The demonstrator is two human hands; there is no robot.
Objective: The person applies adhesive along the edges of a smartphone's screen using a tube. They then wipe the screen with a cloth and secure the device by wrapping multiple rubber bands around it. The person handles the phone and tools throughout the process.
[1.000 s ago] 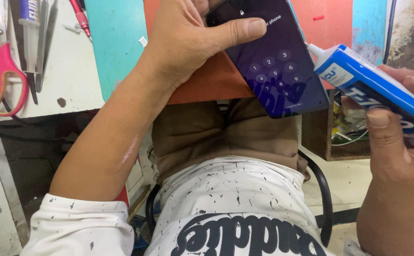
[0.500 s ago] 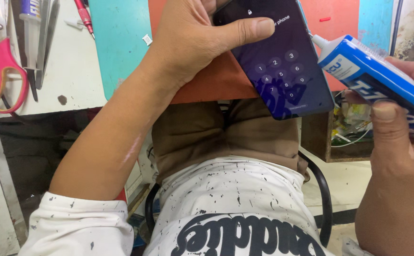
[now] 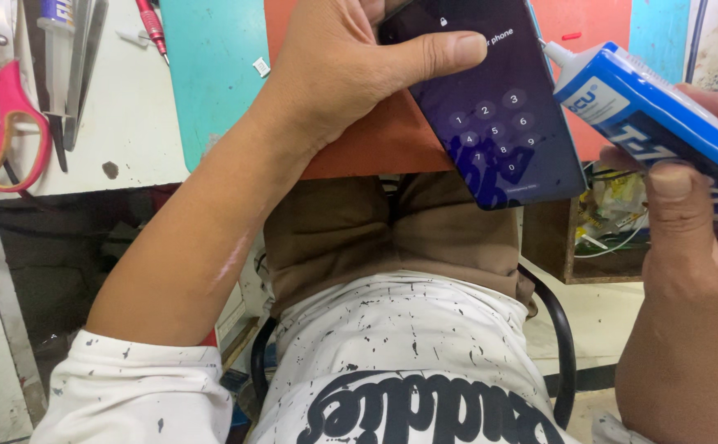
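Tabletop, top of my view: worn white surface with mats.

I see a white tabletop [image 3: 129, 123] carrying a teal mat [image 3: 211, 74] beside an orange-red mat [image 3: 359, 148]; pink-handled scissors [image 3: 1, 115], tweezers [image 3: 75, 66] and a red-tipped tool [image 3: 152, 29] lie at left.

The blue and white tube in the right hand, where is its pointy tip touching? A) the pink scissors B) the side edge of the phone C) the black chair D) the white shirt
B: the right hand holds the blue and white tube with its nozzle against the side edge of the phone, which the left hand grips.
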